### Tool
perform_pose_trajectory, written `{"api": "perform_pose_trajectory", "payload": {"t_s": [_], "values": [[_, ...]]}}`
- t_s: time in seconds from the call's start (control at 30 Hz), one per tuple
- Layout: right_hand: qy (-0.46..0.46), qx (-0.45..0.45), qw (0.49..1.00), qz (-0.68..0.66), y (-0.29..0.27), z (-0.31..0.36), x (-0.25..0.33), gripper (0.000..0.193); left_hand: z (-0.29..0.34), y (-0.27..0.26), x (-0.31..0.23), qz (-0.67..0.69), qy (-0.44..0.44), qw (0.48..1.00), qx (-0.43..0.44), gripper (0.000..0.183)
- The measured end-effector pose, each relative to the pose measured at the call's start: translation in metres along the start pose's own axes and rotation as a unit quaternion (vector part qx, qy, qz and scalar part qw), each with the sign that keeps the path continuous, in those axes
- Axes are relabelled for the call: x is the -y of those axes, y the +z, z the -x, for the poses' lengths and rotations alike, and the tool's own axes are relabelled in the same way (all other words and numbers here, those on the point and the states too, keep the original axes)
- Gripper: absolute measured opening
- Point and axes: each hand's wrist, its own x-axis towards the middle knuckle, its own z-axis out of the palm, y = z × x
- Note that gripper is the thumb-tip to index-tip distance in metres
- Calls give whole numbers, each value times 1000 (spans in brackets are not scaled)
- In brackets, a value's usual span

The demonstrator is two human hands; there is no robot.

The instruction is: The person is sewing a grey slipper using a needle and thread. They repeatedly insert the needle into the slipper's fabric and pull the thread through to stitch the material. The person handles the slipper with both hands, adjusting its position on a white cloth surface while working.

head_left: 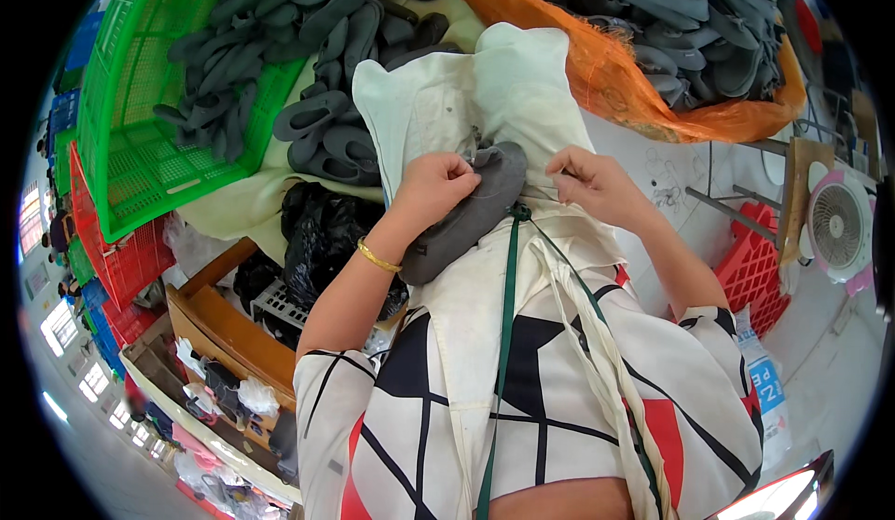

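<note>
A dark grey shoe [466, 217] lies across my lap on a cream apron [419, 101], its sole end toward my left forearm. My left hand [435, 187] pinches the shoe's upper edge between thumb and fingers. To the right of the shoe, apart from it, my right hand [597, 184] is raised with thumb and forefinger brought together. Whatever those fingertips may hold is too small to make out. Dark green apron ties [511, 287] run down from a knot beside the shoe.
Many grey shoes sit in a green plastic crate [140, 184] at the far left. More fill an orange woven sack [597, 77] at the far right. A black plastic bag [326, 231] and wooden drawer [238, 324] stand left. To the right are a fan [839, 222] and red crate [753, 273].
</note>
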Motion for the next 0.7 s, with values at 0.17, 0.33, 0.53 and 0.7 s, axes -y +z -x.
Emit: {"api": "perform_pose_trajectory", "payload": {"t_s": [0.17, 0.33, 0.53, 0.7], "values": [[-70, -31, 996, 34, 24, -24, 4, 6, 6, 2, -4, -17, 23, 999, -41, 17], [-198, -107, 939, 260, 52, -58, 0, 6, 8, 4, 3, 7, 44, 998, -48, 18], [-208, -84, 929, 295, 56, -72, -3, 5, -4, -6, 13, 97, 27, 995, -12, 15], [-213, -91, 954, 192, 60, -74, -6, 8, -9, -5, 19, 176, -27, 984, 12, 11]]}}
